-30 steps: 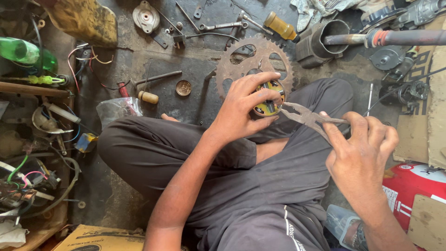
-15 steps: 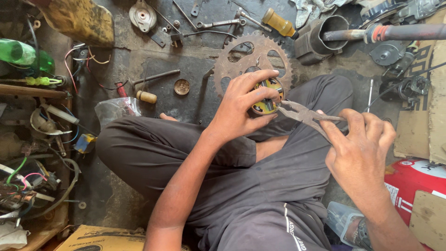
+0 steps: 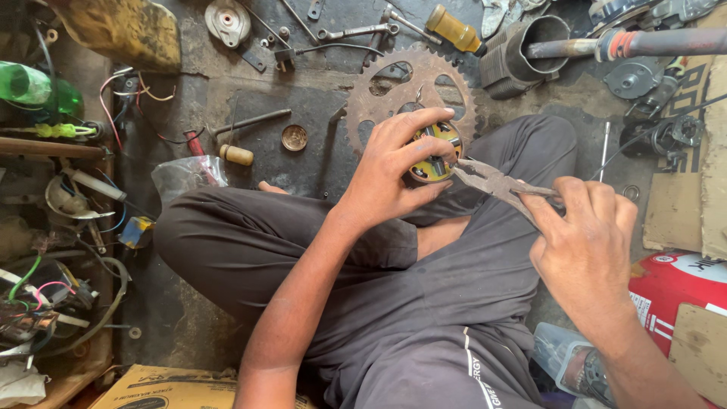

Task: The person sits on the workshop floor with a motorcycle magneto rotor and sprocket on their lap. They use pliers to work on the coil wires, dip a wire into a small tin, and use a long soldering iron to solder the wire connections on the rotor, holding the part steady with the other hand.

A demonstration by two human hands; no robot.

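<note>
My left hand [image 3: 394,170] grips a small round coil part [image 3: 433,151] with yellow and dark windings, held over my crossed legs. My right hand [image 3: 587,235] is closed on the handles of rusty pliers [image 3: 496,180]. The plier jaws touch the right edge of the coil part. Behind the part, a rusty toothed sprocket [image 3: 379,95] lies flat on the dark floor.
Spanners [image 3: 356,32], a yellow-handled tool [image 3: 452,29], a metal cylinder [image 3: 530,45] and a long bar [image 3: 644,42] lie at the top. A green bottle [image 3: 30,87] and tangled wires [image 3: 45,295] sit at left. Cardboard [image 3: 704,174] and a red container [image 3: 674,291] are at right.
The view has shifted slightly. Both hands keep their grip, with the plier jaws staying at the coil part.
</note>
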